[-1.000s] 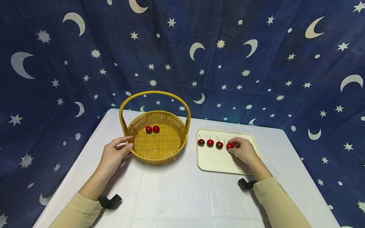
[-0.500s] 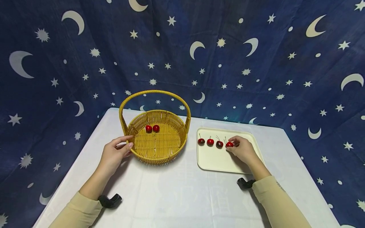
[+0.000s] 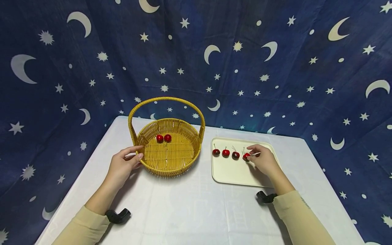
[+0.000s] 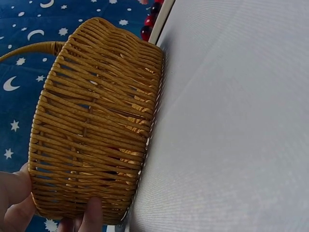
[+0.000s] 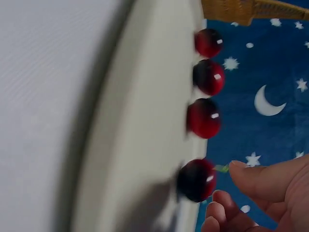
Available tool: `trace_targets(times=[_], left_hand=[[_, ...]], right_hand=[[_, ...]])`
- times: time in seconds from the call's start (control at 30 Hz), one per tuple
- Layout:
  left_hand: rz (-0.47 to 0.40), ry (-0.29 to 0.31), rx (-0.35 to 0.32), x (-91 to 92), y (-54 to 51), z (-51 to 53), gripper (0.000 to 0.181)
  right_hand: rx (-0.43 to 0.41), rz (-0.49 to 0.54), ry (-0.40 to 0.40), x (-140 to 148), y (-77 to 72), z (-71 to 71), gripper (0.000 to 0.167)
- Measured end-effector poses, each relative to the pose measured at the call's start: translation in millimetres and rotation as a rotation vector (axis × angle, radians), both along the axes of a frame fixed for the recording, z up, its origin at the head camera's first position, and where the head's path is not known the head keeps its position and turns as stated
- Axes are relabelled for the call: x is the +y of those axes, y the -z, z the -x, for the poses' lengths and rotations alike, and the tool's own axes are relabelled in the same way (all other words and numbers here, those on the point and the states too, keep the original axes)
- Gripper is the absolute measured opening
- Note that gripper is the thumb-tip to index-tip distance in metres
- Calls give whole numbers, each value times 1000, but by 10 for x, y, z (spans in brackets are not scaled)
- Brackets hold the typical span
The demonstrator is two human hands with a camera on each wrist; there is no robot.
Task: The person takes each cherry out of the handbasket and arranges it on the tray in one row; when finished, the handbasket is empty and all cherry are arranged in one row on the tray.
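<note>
My left hand (image 3: 119, 167) grips the left rim of a yellow wicker basket (image 3: 169, 170); the left wrist view has its thumb and fingers (image 4: 93, 215) on the woven side (image 4: 91, 130). Two red cherries (image 3: 163, 139) lie together inside. On a cream tray (image 3: 232, 173), several cherries with stems form a row. Just right of the row's rightmost cherry (image 3: 246, 157) is my right hand (image 3: 265, 163). Seen from the right wrist, that cherry (image 5: 197, 180) rests on the tray, and the thumb and fingers (image 5: 224, 205) are spread apart near its stem, not around it.
A white cloth covers the table (image 3: 183, 207). The basket's tall arched handle (image 3: 166, 99) rises above its bowl. Behind the table hangs a blue curtain (image 3: 190, 54) with moons and stars. Black wrist devices (image 3: 118, 216) sit at both wrists.
My right hand has let go of the rightmost cherry and drawn slightly right, its fingers parting. My left hand and the basket have stayed in place.
</note>
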State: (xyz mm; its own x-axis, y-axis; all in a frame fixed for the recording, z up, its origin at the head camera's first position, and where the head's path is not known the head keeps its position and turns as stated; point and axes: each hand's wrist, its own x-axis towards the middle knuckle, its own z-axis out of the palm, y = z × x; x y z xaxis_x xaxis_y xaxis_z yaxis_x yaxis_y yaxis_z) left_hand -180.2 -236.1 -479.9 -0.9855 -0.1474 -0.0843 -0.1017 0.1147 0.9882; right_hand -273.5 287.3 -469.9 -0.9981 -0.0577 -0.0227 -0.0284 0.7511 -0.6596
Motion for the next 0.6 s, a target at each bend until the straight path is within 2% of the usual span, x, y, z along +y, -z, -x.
trace_targets(times=[0.2, 0.27, 0.5, 0.6], left_hand=[[13, -8, 4, 0, 2, -12, 48], [13, -6, 8, 3, 0, -13, 48], [6, -6, 13, 12, -10, -16, 48], [11, -6, 14, 9, -3, -13, 49]], right_hand=[[87, -6, -47, -156, -237, -69, 39], [107, 23, -78, -263, -323, -120, 39], [150, 160, -224, -821, -514, -319, 40], [133, 201, -280, -1090, -561, -387, 42]])
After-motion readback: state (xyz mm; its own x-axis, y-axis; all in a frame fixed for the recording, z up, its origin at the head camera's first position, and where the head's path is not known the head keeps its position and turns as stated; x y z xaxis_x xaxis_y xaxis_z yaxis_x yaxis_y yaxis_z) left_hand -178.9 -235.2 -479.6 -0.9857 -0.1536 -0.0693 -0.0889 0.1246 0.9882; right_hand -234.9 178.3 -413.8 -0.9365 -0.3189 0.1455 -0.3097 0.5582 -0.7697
